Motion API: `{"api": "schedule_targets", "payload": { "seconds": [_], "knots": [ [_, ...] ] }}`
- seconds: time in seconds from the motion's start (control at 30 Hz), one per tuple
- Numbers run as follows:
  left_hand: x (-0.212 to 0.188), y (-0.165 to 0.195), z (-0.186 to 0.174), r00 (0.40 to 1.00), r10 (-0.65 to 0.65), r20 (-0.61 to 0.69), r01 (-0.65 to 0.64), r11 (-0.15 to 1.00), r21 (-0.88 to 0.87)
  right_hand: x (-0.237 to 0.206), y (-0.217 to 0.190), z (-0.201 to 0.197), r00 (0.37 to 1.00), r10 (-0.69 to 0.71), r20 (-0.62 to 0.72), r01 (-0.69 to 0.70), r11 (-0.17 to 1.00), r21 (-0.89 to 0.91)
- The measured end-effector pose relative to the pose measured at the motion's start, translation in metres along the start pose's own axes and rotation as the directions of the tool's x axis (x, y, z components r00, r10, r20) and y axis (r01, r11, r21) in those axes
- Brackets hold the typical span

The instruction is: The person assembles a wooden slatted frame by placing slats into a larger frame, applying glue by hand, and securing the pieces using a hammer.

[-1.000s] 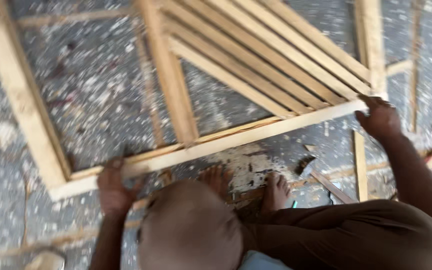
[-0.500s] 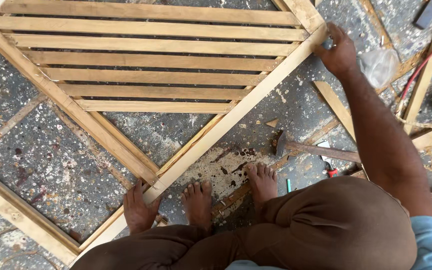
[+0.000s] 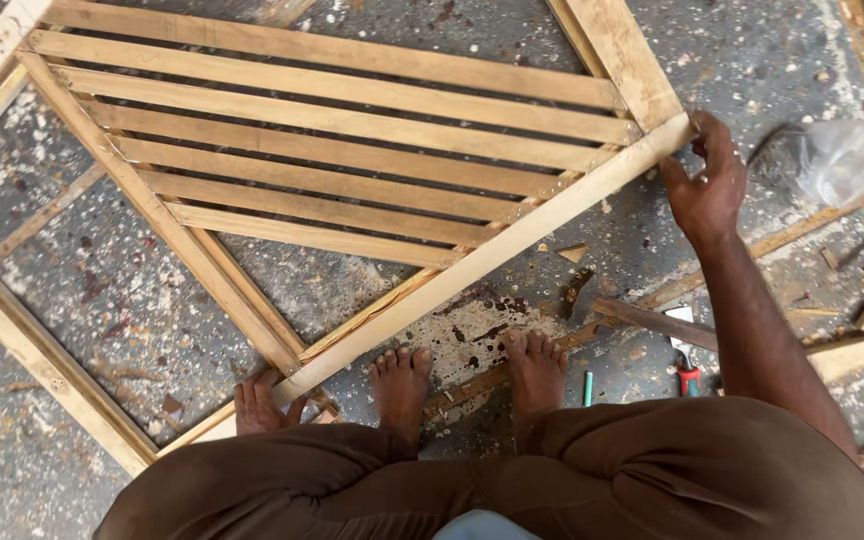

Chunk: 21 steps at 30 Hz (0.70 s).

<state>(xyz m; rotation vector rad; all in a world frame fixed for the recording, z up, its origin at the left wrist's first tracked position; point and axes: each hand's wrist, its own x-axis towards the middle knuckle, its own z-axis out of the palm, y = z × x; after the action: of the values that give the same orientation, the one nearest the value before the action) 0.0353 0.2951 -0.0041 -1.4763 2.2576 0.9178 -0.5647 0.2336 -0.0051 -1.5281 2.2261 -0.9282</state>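
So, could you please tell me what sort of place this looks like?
Probably an informal carpentry workshop. A slatted wooden frame lies on a speckled concrete floor strewn with offcuts and sawdust, a hammer lies nearby, and the right hand grips the frame's end.

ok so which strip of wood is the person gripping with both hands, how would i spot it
Start at the big slatted pale wooden frame on the speckled concrete floor. Along its near edge runs one long pale wooden rail, diagonal, with the left hand and right hand at its ends.

Crumpled plastic bag (image 3: 845, 160), red-handled tool (image 3: 688, 376)
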Motion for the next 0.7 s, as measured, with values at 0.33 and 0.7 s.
{"api": "schedule_targets", "payload": {
  "seconds": [0.33, 0.7],
  "knots": [
    [-0.019, 0.009, 0.025, 0.996, -0.061, -0.071, 0.052, 0.991, -0.119, -0.044, -0.033, 0.022, 0.998, -0.006, 0.067, -0.002, 0.994, 0.111],
    [-0.084, -0.143, -0.049, 0.836, -0.463, -0.295, 0.480, 0.877, -0.016, -0.058, -0.040, 0.025, 0.994, -0.065, 0.088, 0.061, 0.997, 0.049]
  ]
}}
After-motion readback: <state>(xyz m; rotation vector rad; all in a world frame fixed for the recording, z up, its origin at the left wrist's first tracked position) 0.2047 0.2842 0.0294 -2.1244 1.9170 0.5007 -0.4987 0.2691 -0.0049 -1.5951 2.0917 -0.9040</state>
